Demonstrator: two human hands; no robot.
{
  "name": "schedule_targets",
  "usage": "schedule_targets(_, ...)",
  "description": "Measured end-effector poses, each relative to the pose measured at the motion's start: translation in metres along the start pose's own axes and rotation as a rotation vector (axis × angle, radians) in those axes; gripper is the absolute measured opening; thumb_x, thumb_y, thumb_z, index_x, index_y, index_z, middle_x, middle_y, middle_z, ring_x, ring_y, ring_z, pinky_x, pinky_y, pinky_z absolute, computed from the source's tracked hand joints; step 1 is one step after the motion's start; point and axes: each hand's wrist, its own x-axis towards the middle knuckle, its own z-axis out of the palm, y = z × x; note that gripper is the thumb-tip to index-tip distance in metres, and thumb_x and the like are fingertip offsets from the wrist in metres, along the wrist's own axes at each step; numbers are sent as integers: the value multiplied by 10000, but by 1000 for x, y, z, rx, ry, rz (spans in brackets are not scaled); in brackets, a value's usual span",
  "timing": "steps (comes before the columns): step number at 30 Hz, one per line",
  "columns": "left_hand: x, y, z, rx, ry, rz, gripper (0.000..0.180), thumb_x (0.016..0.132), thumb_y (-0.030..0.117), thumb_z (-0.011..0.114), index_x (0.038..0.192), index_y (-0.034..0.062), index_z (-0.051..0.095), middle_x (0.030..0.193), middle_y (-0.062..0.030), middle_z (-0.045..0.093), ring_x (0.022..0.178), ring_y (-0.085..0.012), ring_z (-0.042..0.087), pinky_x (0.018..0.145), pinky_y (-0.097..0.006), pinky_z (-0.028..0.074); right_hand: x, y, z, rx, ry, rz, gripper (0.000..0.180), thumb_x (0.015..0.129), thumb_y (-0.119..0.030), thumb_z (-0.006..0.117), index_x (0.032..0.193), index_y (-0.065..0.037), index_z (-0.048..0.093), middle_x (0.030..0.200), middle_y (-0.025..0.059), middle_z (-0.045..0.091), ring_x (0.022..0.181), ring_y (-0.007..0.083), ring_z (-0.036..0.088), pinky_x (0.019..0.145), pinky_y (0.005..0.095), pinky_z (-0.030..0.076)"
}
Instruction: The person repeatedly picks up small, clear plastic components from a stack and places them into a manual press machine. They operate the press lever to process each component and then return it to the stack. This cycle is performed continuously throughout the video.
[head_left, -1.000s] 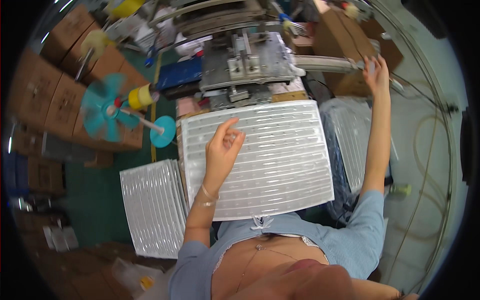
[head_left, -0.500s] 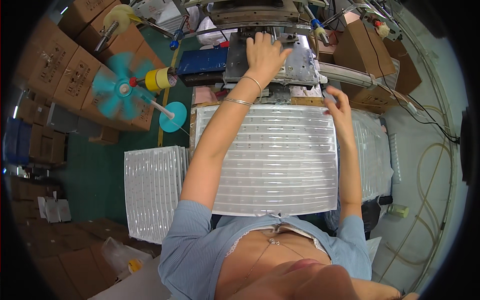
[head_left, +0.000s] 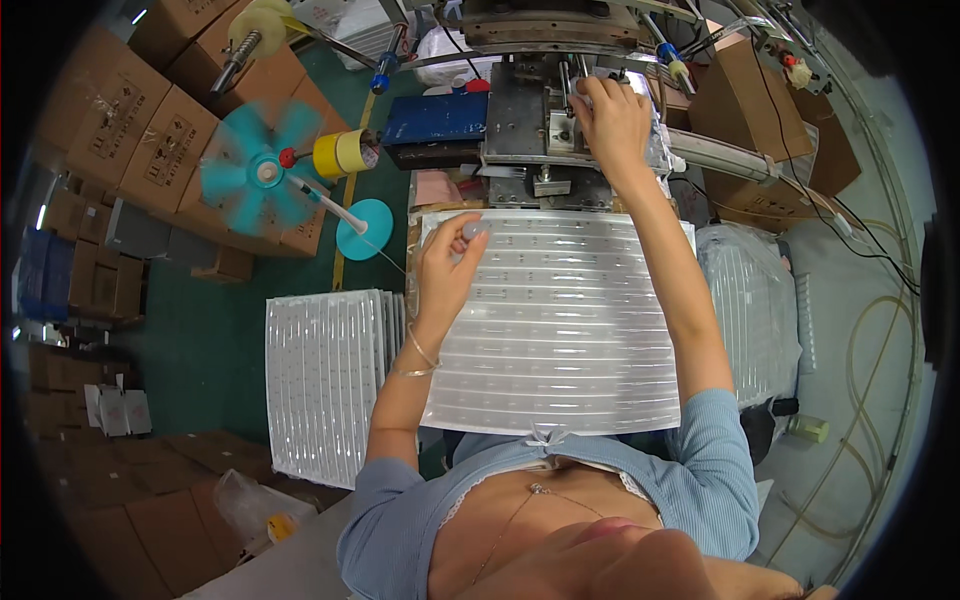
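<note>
My left hand (head_left: 447, 268) hovers over the far left corner of a ribbed, pale plastic sheet (head_left: 550, 350). Its thumb and fingers pinch a small round, translucent greyish piece (head_left: 473, 230). Small marks or parts show in rows along the sheet's far part, too fine to name. Farther off, my right hand (head_left: 615, 125) is over the metal bed (head_left: 515, 125) of a machine, its curled fingers beside a small metal fixture (head_left: 561, 132). Whatever those fingers grip, if anything, is hidden.
A turquoise fan (head_left: 262, 175) is at the left, beside yellow tape rolls (head_left: 345, 153) and a blue metal box (head_left: 435, 118). Stacked ribbed sheets (head_left: 325, 385) stand lower left, with more under plastic (head_left: 745, 310) at right. Cartons (head_left: 165, 140) line the left side.
My left hand has come back from the machine to the sheet and now pinches the small round piece. My right hand has moved from the sheet's right edge up to the machine.
</note>
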Motion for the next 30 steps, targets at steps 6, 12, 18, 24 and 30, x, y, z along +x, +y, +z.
schedule_targets(6, -13, -2, -17, -93, -59, -101, 242, 796, 109, 664, 1026, 43, 631, 766, -5, 518, 682, -86, 442, 641, -220, 389, 7, 14, 17, -121, 84, 4, 200, 729, -320, 681, 777, -137, 613, 759, 22, 617, 767, 226, 563, 701, 387, 370)
schedule_targets(12, -26, -1, -10, -146, -168, -151, 269, 795, 42, 628, 1063, 26, 621, 875, 7, 565, 731, -75, 455, 697, -218, 396, -31, 5, -25, 178, 110, 250, 570, 720, -426, 655, 1159, -89, 519, 1132, 135, 543, 1032, 307, 510, 870, 475, 349)
schedule_targets(18, -38, 11, 2, -291, -252, -180, 248, 855, 57, 555, 1098, 10, 578, 840, -10, 527, 717, -78, 486, 685, -210, 415, -174, -9, -137, 625, 135, 631, 373, 808, -188, 652, 1125, -50, 513, 1121, 119, 537, 933, 210, 557, 796, 308, 438)
schedule_targets(24, -45, 45, 25, -216, -393, -107, 237, 881, 124, 539, 1096, 33, 580, 818, -9, 513, 716, -82, 469, 686, -228, 429, -343, -47, -238, 416, 154, 1080, 188, 768, -58, 641, 938, -43, 562, 815, 63, 574, 614, 126, 562, 511, 237, 442)
schedule_targets(30, -58, 57, 45, -171, -481, -105, 238, 886, 127, 538, 1099, 28, 579, 827, -15, 522, 709, -80, 460, 675, -224, 417, -391, -59, -274, 254, 232, 916, 200, 707, 20, 609, 896, -20, 556, 757, 74, 555, 522, 125, 494, 471, 236, 411)
